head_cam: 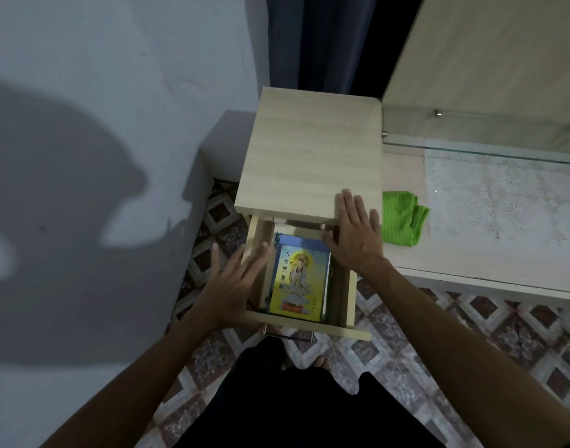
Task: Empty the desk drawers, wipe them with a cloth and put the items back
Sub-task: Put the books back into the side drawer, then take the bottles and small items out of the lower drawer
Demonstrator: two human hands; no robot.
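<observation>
The top drawer of a light wooden drawer unit stands pulled out toward me. Inside lies a yellow and blue book with a robed figure on its cover, on top of other books. My left hand hovers over the drawer's left side with fingers spread and straight, holding nothing. My right hand is also flat and spread, above the drawer's right back corner at the front edge of the unit's top. A folded green cloth lies on the desk just right of the unit.
The desk top to the right carries a white lace mat and a glass shelf above it. A grey wall stands close on the left. Patterned floor tiles lie below, and a metal drawer handle faces me.
</observation>
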